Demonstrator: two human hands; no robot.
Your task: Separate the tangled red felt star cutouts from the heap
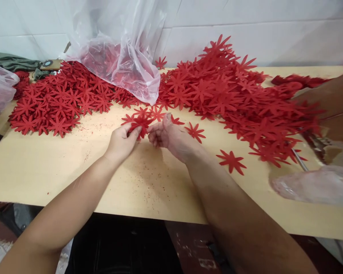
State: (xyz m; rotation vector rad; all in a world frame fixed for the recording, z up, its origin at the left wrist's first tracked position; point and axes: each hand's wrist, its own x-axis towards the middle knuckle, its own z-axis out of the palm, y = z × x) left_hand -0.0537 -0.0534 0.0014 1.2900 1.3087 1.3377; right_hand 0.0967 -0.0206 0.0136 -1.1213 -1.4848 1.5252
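Note:
My left hand (pixel 122 140) pinches a small stack of red flower-shaped cutouts (pixel 141 123) between thumb and fingers, just above the table. Right beside it, my right hand (pixel 166 134) has its thumb raised apart from loosely bent fingers. Its fingertips are close to the petals of the held cutouts; whether they touch, I cannot tell. Loose cutouts lie around my hands, among them a single flower (pixel 194 132) and another flower (pixel 231 161) to the right of my right wrist.
A dense pile of cutouts (pixel 58 99) covers the back left, and a larger heap (pixel 217 91) spreads rightward. Between them stands a clear plastic bag (pixel 137 72). Another person's arm (pixel 337 102) reaches in at right, above a plastic-wrapped bundle (pixel 317 186). A tiled wall (pixel 246 42) backs the table (pixel 125 190).

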